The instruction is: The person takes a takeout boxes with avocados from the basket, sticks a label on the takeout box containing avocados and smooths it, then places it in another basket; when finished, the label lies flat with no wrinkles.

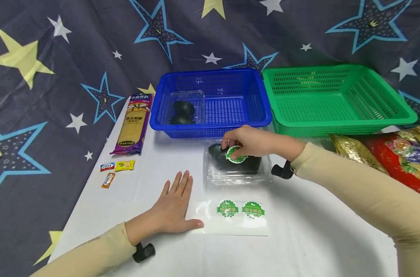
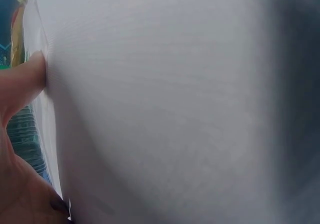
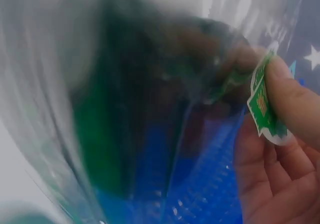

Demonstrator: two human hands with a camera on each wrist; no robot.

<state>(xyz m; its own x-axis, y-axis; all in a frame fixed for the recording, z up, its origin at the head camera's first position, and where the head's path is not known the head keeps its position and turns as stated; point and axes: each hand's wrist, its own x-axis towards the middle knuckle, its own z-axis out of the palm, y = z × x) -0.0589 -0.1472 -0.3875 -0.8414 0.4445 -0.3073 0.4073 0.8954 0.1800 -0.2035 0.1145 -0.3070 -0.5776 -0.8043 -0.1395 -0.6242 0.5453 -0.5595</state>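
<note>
My right hand (image 1: 253,141) pinches a round green-and-white sticker (image 3: 261,103) between thumb and fingers. It is held right at the lid of a clear plastic box (image 1: 239,179), with dark avocados (image 1: 217,157) inside. My left hand (image 1: 171,209) lies flat with fingers spread on the white table. Its thumb rests on the left edge of a sticker sheet (image 1: 210,226), which bears two green stickers (image 1: 227,209). In the left wrist view the thumb (image 2: 32,74) presses at the sheet, and white tabletop fills most of the picture.
Behind the box, a blue basket (image 1: 211,130) holds another clear box of avocados (image 1: 183,108). Right of it stands a green basket (image 1: 341,129). A pasta pack (image 1: 133,125) and small wrapped candies (image 1: 124,165) lie at left. Shiny gold and red bags (image 1: 390,157) lie at right.
</note>
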